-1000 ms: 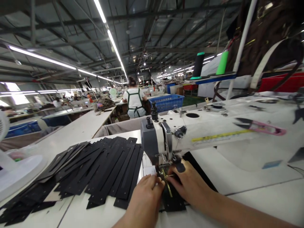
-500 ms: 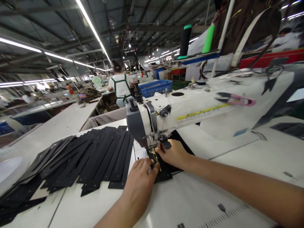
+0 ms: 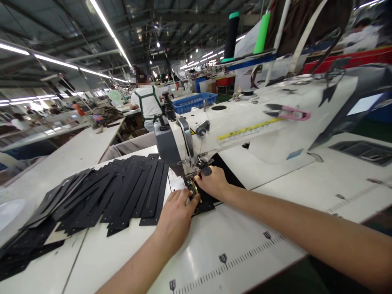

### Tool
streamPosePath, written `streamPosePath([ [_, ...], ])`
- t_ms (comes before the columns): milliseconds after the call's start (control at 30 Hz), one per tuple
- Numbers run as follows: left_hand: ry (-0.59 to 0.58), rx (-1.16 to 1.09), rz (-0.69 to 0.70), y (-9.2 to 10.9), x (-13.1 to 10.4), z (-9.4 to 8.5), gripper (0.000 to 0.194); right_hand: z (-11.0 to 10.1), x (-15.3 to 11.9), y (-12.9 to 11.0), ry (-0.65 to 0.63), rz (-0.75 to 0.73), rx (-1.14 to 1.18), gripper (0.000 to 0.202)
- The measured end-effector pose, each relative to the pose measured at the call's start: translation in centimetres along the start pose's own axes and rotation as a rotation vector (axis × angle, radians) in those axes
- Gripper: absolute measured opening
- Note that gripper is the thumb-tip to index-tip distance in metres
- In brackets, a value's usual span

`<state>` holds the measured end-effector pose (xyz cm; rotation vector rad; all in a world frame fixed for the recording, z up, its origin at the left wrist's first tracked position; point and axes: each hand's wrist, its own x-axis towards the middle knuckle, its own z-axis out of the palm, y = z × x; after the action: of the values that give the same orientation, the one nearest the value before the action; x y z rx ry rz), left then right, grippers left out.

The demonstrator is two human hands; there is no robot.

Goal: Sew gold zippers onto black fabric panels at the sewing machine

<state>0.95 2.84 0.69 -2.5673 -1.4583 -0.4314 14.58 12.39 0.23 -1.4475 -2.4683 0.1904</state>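
Note:
A white and grey sewing machine [image 3: 257, 118] stands over the table, its needle area low at the centre. Beneath the presser foot lies a black piece of material [image 3: 206, 204], with a gold-coloured zipper [image 3: 195, 188] on it. My left hand [image 3: 177, 212] rests on its near left edge, fingers bent together and thumb reaching to the zipper. Behind the needle, my right hand [image 3: 213, 181] presses the black piece, its fingers closed and partly hidden by the machine head. Left of the machine, flat black strips [image 3: 122, 196] with slots overlap in a fanned pile.
Pink-handled snips [image 3: 290, 113] lie on the machine arm beside a yellow tape. A ruler scale [image 3: 223, 261] runs along the table's front edge. Farther back are a blue crate [image 3: 194, 103], thread cones [image 3: 232, 37] and a person in a green-strapped apron [image 3: 148, 102].
The camera view has shifted, so the machine and table appear higher and slightly left, and more of the front ruler shows. Both hands stay on the black piece near the needle.

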Motion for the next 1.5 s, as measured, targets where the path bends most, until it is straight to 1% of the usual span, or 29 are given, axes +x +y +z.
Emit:
streamPosePath([
  [67,0.022,-0.034,-0.044,0.1,-0.3,0.0,0.037,-0.6,-1.3,0.4,0.016,-0.115,0.023,0.028],
  [167,0.11,-0.041,-0.115,0.2,-0.9,0.3,0.031,-1.0,-4.1,1.2,0.031,-0.4,0.084,0.032],
  [233,0.164,-0.043,-0.102,0.2,-1.1,0.5,0.027,-0.9,-5.6,1.5,0.056,-0.544,0.165,0.038],
  [267,0.182,-0.046,-0.074,0.2,-1.2,0.6,0.027,-0.7,-6.1,1.6,0.067,-0.577,0.207,0.04],
  [367,0.222,-0.052,0.0,0.1,-1.2,0.7,0.028,-0.3,-6.8,1.4,0.072,-0.577,0.273,0.042],
  [500,0.236,0.007,0.062,0.0,-1.2,0.6,0.027,-0.2,-6.7,1.3,0.091,-0.603,0.265,0.045],
  [600,0.217,0.062,0.075,0.0,-1.1,0.5,0.028,-0.2,-6.5,1.5,0.107,-0.62,0.24,0.044],
  [833,0.171,0.089,0.093,-0.7,-0.5,0.5,0.029,-0.3,-5.7,1.7,0.081,-0.62,0.214,0.045],
  [967,0.14,0.094,0.088,-0.6,-0.7,0.1,0.029,-0.3,-5.8,1.5,0.119,-0.627,0.181,0.045],
  [1033,0.155,0.081,0.081,-0.1,-1.0,0.0,0.028,0.0,-6.2,1.3,0.176,-0.605,0.165,0.038],
  [1100,0.201,0.059,0.063,0.5,-1.3,0.0,0.026,0.4,-6.6,1.0,0.225,-0.583,0.165,0.032],
  [1200,0.268,0.032,0.054,0.9,-1.6,0.2,0.025,0.8,-6.9,0.8,0.248,-0.597,0.171,0.031],
  [1333,0.259,0.031,0.1,0.7,-1.5,0.2,0.026,0.8,-6.7,0.8,0.249,-0.623,0.18,0.033],
  [1500,0.241,0.09,0.176,0.1,-1.0,0.1,0.029,0.8,-6.2,0.9,0.228,-0.621,0.182,0.034],
])
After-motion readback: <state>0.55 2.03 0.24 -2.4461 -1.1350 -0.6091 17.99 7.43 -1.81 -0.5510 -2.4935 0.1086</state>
